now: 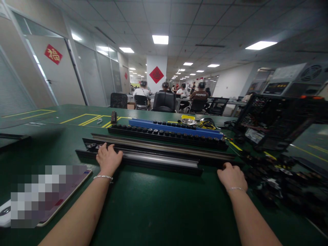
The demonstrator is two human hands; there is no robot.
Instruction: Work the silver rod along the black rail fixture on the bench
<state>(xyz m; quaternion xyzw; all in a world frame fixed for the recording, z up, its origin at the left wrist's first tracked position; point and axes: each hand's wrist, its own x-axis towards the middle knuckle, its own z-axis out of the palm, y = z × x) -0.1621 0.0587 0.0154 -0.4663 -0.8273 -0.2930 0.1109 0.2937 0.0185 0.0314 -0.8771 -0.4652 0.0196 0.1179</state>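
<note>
A long black and silver rail [159, 158] lies across the green table [153, 208] in front of me. My left hand [109, 158] rests on the rail's left end, fingers curled over its top. My right hand [232, 176] is closed round the right end of the rails, fingers hidden behind them. Behind lies another long black rail [166, 135] set with several round black parts, and a blue rail [176, 127] behind that.
A tablet [48, 194] lies at the near left. A heap of small black parts [279, 177] spreads at the right, below a black open computer case [276, 121]. A metal bowl [188, 121] stands behind the blue rail. People sit at desks far back.
</note>
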